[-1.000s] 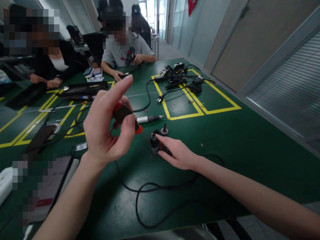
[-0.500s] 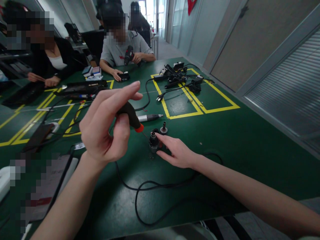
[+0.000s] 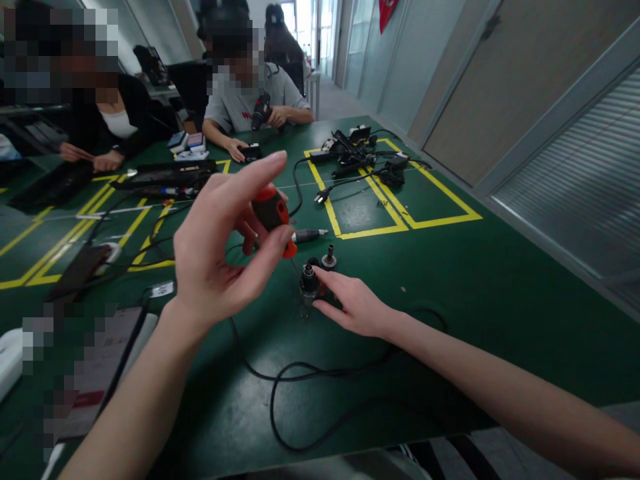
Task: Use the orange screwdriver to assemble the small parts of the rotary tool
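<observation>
My left hand [image 3: 225, 247] pinches the handle of a black and red screwdriver [image 3: 273, 212] between thumb and fingers. The shaft slants down to the right, its tip by the side of a small black cylindrical metal part [image 3: 309, 283]; whether the tip touches a screw I cannot tell. My right hand [image 3: 353, 303] grips that part from the right, thumb and fingers around it, keeping it upright on the table. Just behind stands a small metal piece with a round base and a stem [image 3: 329, 258]. A silver and black pen-like tool [image 3: 310, 235] lies beyond the screwdriver.
A black cable [image 3: 295, 365] loops over the green table [image 3: 500, 287] in front of me. Farther off lie a pile of black cords and devices [image 3: 353, 150] and a plug [image 3: 321, 197]. Across the table, one co-worker [image 3: 250, 100] holds a drill [image 3: 261, 112]; another sits left.
My left hand's fingers have opened out and shifted right along the screwdriver handle, which now shows its red end. My right hand and the metal part keep their place.
</observation>
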A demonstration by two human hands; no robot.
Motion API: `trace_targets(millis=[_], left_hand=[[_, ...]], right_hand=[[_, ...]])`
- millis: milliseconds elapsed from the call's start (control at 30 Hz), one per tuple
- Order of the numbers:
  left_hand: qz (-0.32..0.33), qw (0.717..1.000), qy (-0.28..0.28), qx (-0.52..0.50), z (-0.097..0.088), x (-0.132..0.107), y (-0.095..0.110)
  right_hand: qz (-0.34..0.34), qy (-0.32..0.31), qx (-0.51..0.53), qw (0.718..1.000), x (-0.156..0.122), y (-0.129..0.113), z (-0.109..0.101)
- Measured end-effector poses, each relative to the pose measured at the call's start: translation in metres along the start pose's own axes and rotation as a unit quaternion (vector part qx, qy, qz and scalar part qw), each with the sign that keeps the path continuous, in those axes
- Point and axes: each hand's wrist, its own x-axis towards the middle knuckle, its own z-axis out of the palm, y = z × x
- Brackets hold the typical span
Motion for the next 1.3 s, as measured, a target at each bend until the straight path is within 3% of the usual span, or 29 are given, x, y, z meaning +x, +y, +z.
trace_targets(millis=[67,233,467,700,1100,1300], left_hand=[[0.012,1.0,-0.003,-0.009,0.001,-0.001,-0.002],[-0.024,0.995,-0.082,-0.044,-0.001,-0.001,0.001],[-0.06,0.995,-0.072,-0.026,0.0,-0.002,0.007],[-0.083,0.983,-0.153,-0.061,-0.002,0.0,0.013],[-0.039,0.992,-0.119,0.013,0.005,-0.005,0.003],[-0.056,0.992,-0.105,-0.046,0.002,-0.002,0.008]], right_hand=[[0.002,-0.002,-0.002,1.0,0.0,0.0,0.0],[0.005,-0.001,-0.004,1.0,0.0,-0.001,0.0],[0.02,-0.006,0.005,1.0,-0.001,0.0,0.002],[0.021,-0.005,0.017,1.0,-0.001,-0.001,0.003],[0.017,-0.005,0.001,1.0,0.0,-0.001,0.003],[0.011,-0.001,0.003,1.0,0.0,-0.001,0.003]])
